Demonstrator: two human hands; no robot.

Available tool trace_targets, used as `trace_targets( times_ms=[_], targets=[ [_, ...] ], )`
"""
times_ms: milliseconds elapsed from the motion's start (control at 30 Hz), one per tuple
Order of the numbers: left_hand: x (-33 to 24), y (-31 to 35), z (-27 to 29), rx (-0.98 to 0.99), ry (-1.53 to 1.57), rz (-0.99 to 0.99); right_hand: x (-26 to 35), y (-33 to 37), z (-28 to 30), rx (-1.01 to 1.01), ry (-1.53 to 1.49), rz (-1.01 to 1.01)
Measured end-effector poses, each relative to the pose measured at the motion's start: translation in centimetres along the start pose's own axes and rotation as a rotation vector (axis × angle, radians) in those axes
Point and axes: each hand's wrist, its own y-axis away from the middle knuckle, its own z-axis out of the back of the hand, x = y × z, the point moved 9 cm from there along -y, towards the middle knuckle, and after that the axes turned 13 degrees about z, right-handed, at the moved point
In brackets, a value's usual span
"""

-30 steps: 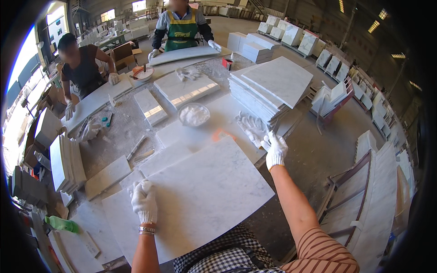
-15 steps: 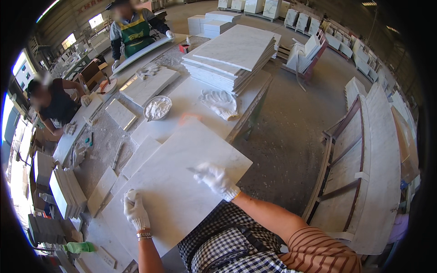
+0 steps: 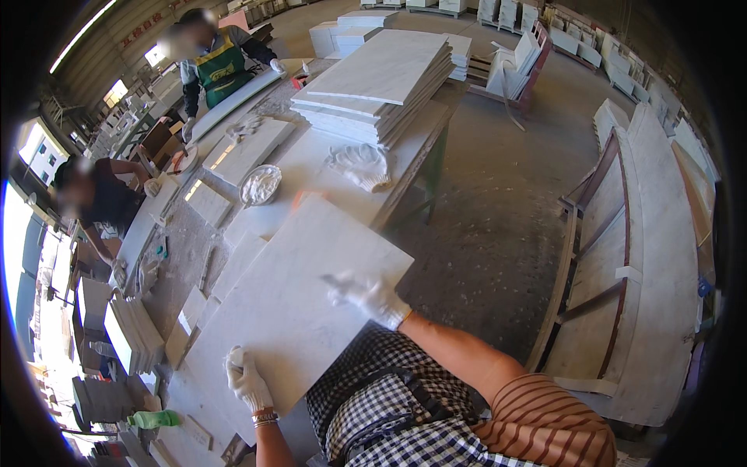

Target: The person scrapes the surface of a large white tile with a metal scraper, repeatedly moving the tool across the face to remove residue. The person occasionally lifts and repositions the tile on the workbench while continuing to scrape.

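A pale marble tile (image 3: 288, 272) lies across the near end of the workbench, one corner reaching toward my apron. My right hand (image 3: 372, 299), in a white knit glove, is over the tile's right part. Its fingers are closed on a small grey thin-bladed tool (image 3: 331, 279), blurred and close to the tile face. Toward the tile's near left side rests my gloved left hand (image 3: 247, 380), its fingers curled; whatever they hold, if anything, is hidden. Past the tile's far corner stands a bowl of white paste (image 3: 261, 185).
Several marble slabs form a stack (image 3: 373, 86) on the bench, with a pair of white gloves (image 3: 362, 166) beside it. Two co-workers (image 3: 226, 66) work along the far left side. A green bottle (image 3: 153, 419) lies at lower left. Large slabs lean on a rack (image 3: 654, 272) at right.
The view has shifted slightly. My right hand still works over the same part of the tile, its tool blurred. My left hand stays near the tile's left side, fingers curled.
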Motion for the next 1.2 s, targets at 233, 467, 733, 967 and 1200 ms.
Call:
trace_targets(
  times_ms=[233, 467, 733, 967, 1200],
  targets=[
    [-0.3, 0.8, 0.6, -0.040, -0.067, -0.057, 1.3, -4.6, 6.5, -0.264, -0.079, 0.067],
    [-0.1, 0.4, -0.1, 0.036, -0.024, 0.021, 1.4, -4.1, 6.5, -0.296, -0.158, 0.092],
    [-0.2, 1.0, 0.4, 0.033, -0.047, -0.044, 2.0, -4.2, 6.1, -0.236, -0.084, 0.104],
    [0.1, 2.6, 1.3, 0.003, -0.037, -0.043, 1.1, -4.5, 6.8, -0.258, -0.050, 0.087],
    [-0.3, 3.0, 1.2, 0.013, -0.027, -0.012, 0.9, -4.4, 7.3, -0.233, 0.008, 0.108]
  ],
)
